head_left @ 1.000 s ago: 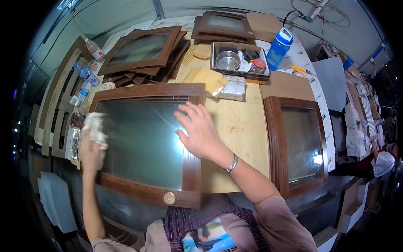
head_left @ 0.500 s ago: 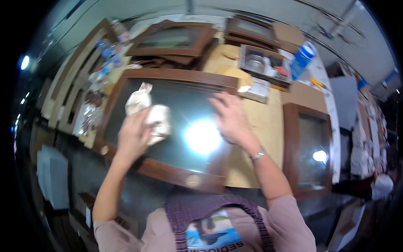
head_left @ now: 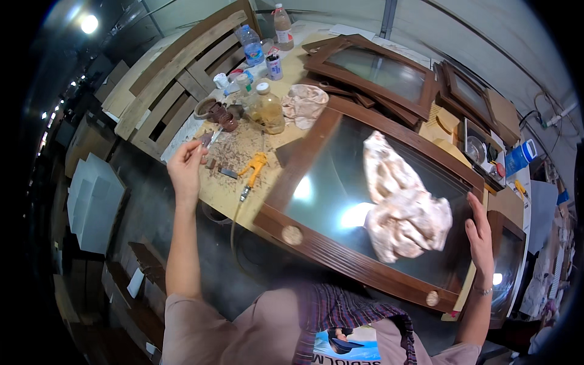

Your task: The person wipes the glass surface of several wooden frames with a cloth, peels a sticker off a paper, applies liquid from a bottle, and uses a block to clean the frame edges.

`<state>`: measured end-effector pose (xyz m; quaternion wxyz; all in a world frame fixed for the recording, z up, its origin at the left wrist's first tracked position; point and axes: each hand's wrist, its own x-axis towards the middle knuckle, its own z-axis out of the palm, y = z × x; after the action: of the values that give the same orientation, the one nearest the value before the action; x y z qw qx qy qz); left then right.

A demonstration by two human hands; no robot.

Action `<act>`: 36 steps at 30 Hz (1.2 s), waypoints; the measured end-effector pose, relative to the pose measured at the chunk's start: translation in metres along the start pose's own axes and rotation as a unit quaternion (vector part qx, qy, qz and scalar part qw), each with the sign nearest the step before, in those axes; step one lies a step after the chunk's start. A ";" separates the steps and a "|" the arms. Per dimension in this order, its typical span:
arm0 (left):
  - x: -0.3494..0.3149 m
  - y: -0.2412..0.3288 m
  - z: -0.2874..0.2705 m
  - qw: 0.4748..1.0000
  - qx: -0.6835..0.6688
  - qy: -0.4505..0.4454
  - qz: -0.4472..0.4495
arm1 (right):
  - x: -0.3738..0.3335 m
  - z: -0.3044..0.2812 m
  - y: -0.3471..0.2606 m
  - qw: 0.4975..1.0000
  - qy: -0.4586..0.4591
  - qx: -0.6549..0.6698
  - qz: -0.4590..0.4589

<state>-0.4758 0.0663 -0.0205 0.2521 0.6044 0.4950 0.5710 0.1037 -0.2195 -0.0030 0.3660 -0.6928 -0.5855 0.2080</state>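
In front of me lies a brown wooden-framed glass door (head_left: 353, 258), with a crumpled, stained white cloth (head_left: 407, 216) on its pane. My left hand (head_left: 186, 165) is raised over the left part of the table, its fingertips closed in a pinch on a small flat dark piece (head_left: 207, 139). What kind of piece it is I cannot make out. Below it, an orange air blow gun (head_left: 254, 169) on a hose lies beside the door. My right hand (head_left: 479, 231) rests at the door's right edge, fingers stretched out and holding nothing.
Dark shavings (head_left: 240, 146) litter the table's left part. Behind them stand a jar (head_left: 268, 112), a blue-labelled bottle (head_left: 250, 45) and another cloth (head_left: 304, 103). More framed doors (head_left: 377, 67) are stacked at the back. A box of small items (head_left: 480, 149) and a blue container (head_left: 520, 157) stand at right.
My left hand has let go of the cloth, left it on the glass, and moved left to the small piece. The view has swung left; my right hand stays by the door's right edge.
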 end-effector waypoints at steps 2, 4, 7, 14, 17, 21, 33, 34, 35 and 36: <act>0.017 -0.062 -0.024 0.997 0.027 -0.009 -0.069 | 0.007 0.021 -0.042 0.999 0.018 -0.030 -0.001; 0.024 -0.124 -0.046 0.991 0.072 -0.014 -0.114 | 0.031 0.058 -0.086 0.998 -0.007 -0.065 -0.003; 0.037 -0.192 -0.052 0.964 0.244 -0.009 -0.103 | 0.056 0.103 -0.114 0.994 -0.054 -0.096 -0.011; 0.040 -0.235 -0.028 0.876 0.444 -0.119 -0.148 | 0.069 0.159 -0.125 0.959 0.002 -0.277 -0.057; 0.035 -0.276 -0.035 0.893 0.425 -0.095 -0.116 | 0.071 0.166 -0.123 0.952 0.066 -0.283 -0.100; 0.039 -0.294 -0.032 0.928 0.340 -0.121 -0.092 | 0.073 0.166 -0.128 0.934 0.085 -0.330 -0.102; 0.057 -0.019 0.152 0.886 -0.177 -0.419 0.091 | 0.067 0.166 -0.132 0.921 0.122 -0.365 -0.068; 0.058 -0.015 0.162 0.883 -0.171 -0.426 0.100 | 0.066 0.166 -0.131 0.921 0.124 -0.363 -0.068; 0.058 -0.012 0.171 0.880 -0.165 -0.433 0.109 | 0.066 0.166 -0.131 0.921 0.125 -0.362 -0.066; 0.060 -0.011 0.181 0.876 -0.160 -0.440 0.118 | 0.066 0.166 -0.130 0.922 0.127 -0.361 -0.065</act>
<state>-0.3173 0.1708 -0.0432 0.4677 0.7987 0.1602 0.3429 -0.0860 -0.1064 -0.0035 0.1747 -0.7591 -0.6132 -0.1311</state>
